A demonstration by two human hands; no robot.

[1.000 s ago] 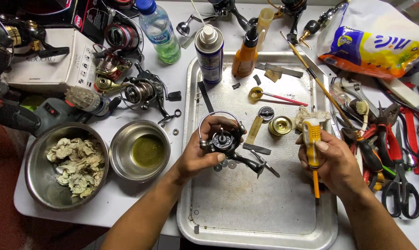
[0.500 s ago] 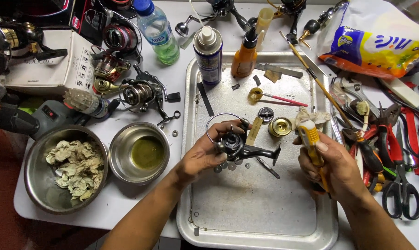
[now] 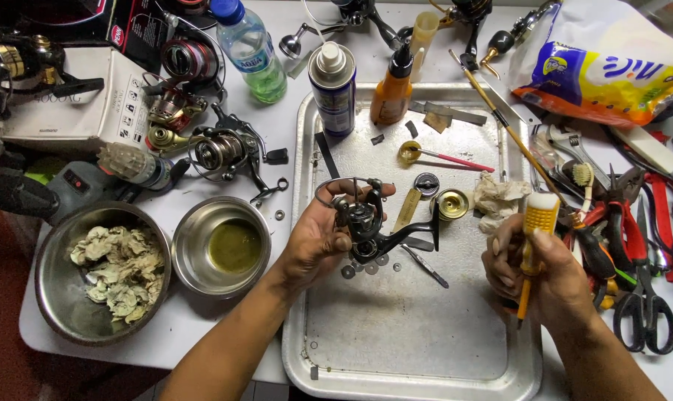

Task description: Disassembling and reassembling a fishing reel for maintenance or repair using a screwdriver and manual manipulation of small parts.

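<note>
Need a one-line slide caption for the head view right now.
Left hand grips a spinning reel over the metal tray; right hand holds a yellow-handled screwdriver.

Head view, looking almost straight down at a metal tray point(image 3: 418, 356) on the white surface point(image 3: 188, 327).

There is only this one view, worn on the person's head. It faces down from above the tray's near edge, close enough that both forearms enter from the bottom of the frame. The tray sits at centre; left of it two steel bowls point(image 3: 221, 245) fill the frame nearly to its edge, right of it the tools point(image 3: 634, 245) are cut off, and beyond it bottles point(image 3: 333, 85) reach the top edge.
</note>
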